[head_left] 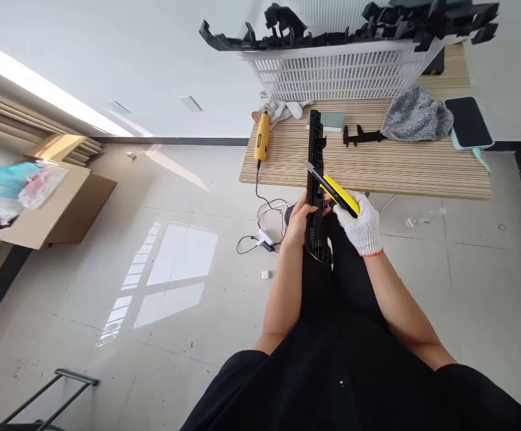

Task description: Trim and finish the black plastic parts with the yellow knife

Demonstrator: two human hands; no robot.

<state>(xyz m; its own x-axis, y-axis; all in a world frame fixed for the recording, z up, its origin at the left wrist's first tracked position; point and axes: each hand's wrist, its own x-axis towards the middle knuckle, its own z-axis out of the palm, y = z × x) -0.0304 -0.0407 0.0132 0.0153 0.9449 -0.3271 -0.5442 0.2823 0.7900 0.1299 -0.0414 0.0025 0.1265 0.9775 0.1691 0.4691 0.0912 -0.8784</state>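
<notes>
My left hand (299,218), bare, is wrapped round the lower part of a long black plastic part (315,155) that stands upright from my lap and leans against the edge of the low wooden table (377,170). My right hand (361,226), in a white knit glove, grips a yellow utility knife (334,190). Its blade is extended and rests against the right edge of the black part, just above my left hand.
On the table stand a white perforated basket (341,72) heaped with black plastic parts, a yellow rotary tool (261,139) with its cord running to the floor, a black caliper (361,136), a grey cloth (415,117) and a phone (469,123). An open cardboard box (49,209) sits on the floor at left.
</notes>
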